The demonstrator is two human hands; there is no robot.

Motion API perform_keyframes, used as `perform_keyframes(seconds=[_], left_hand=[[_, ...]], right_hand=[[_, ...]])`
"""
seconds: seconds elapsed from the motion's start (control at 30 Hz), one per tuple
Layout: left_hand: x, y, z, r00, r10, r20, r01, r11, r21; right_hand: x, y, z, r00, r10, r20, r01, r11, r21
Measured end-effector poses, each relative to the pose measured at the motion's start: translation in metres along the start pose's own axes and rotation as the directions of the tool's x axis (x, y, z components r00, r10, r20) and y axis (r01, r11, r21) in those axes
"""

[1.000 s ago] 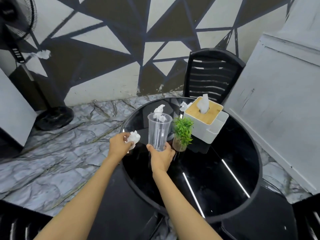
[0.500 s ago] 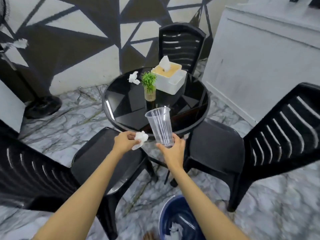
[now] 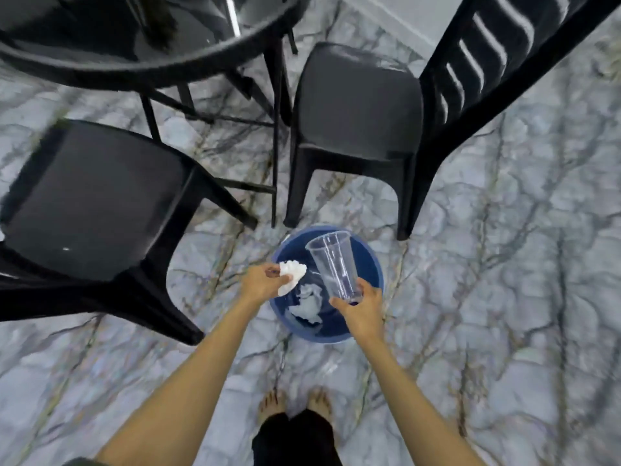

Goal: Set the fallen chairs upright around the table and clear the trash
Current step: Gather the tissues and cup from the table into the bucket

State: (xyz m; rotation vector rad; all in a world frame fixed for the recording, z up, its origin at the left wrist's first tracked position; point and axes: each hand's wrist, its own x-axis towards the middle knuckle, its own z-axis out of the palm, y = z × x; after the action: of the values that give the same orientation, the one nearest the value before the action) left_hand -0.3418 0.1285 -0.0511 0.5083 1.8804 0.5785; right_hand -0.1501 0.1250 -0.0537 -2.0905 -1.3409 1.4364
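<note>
Head view: both hands over bin [image 3: 375,264]. Left hand [image 3: 260,283] pinches tissue [image 3: 291,274] above bin's left rim; right hand [image 3: 361,306] grips cup [image 3: 333,264] base, mouth tilted away, above bin's middle. Drop looks straight down.

Both forearms are bare along their whole visible length, up to the left hand [image 3: 262,284] and the right hand [image 3: 361,306]. At 6 o'clock hangs a loose black lower garment [image 3: 295,438], trousers or skirt, I cannot tell. Below its hem show a bare left foot [image 3: 273,403] and right foot [image 3: 319,400]. At 7 o'clock, a sliver of dark cloth [image 3: 80,461] meets the frame edge.
</note>
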Motion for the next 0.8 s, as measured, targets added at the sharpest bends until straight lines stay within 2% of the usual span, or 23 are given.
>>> perform_keyframes(seconds=[0.2, 0.4, 0.6, 0.8], left_hand=[[0.039, -0.045, 0.042, 0.996, 0.025, 0.081, -0.031, 0.997, 0.07], [0.025, -0.029, 0.035, 0.987, 0.083, 0.137, -0.098, 0.989, 0.108], [-0.032, 0.056, -0.006, 0.968, 0.204, 0.147, -0.224, 0.966, 0.13], [-0.099, 0.176, -0.1, 0.926, 0.377, 0.014, -0.375, 0.919, 0.123]], right_hand=[[0.036, 0.054, 0.032, 0.999, 0.001, -0.045, -0.001, 1.0, 0.006], [0.034, 0.042, 0.026, 0.999, -0.021, -0.039, 0.023, 0.998, 0.051], [-0.002, -0.047, -0.009, 0.992, -0.127, 0.006, 0.126, 0.989, 0.072], [-0.042, -0.204, -0.061, 0.919, -0.394, 0.013, 0.392, 0.918, 0.063]])
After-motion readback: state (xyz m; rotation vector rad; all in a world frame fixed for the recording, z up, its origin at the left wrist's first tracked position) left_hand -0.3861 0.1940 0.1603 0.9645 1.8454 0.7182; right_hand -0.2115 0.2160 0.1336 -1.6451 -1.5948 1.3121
